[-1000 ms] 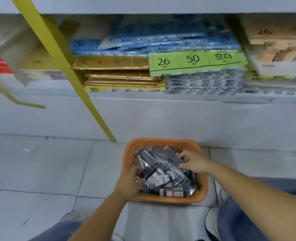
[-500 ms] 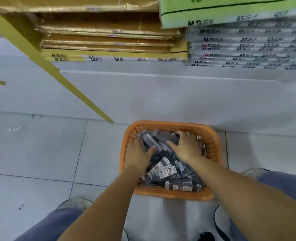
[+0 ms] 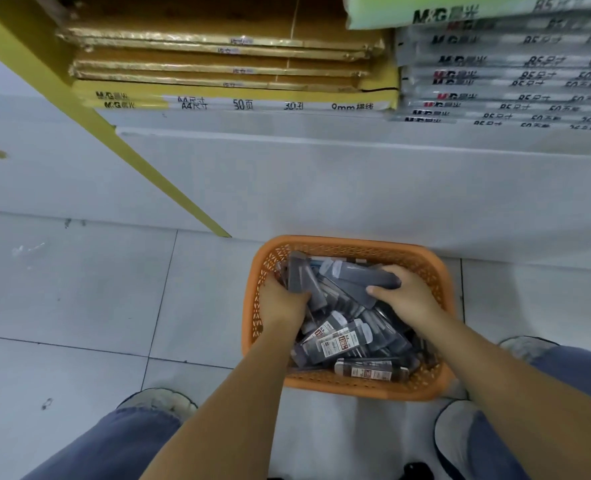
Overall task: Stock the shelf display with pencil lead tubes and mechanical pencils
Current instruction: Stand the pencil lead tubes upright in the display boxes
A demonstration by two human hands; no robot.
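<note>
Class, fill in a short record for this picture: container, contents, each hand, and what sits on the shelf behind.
container: orange basket on the tiled floor
contents: grey stationery packs, piled loosely
left hand: grips a tilted grey pack
right hand: grips a long grey pack near the far rim
shelf: stacked paper packs, yellow and grey

Orange plastic basket, lattice-walled and faintly glossy. Inside it, lead-tube packets of smooth, shiny clear and grey plastic with paper-like labels. Pale floor tiles, smooth with a dull sheen. Gold film-wrapped paper packs, crinkled and reflective. Blue denim trousers, matt cloth.
</note>
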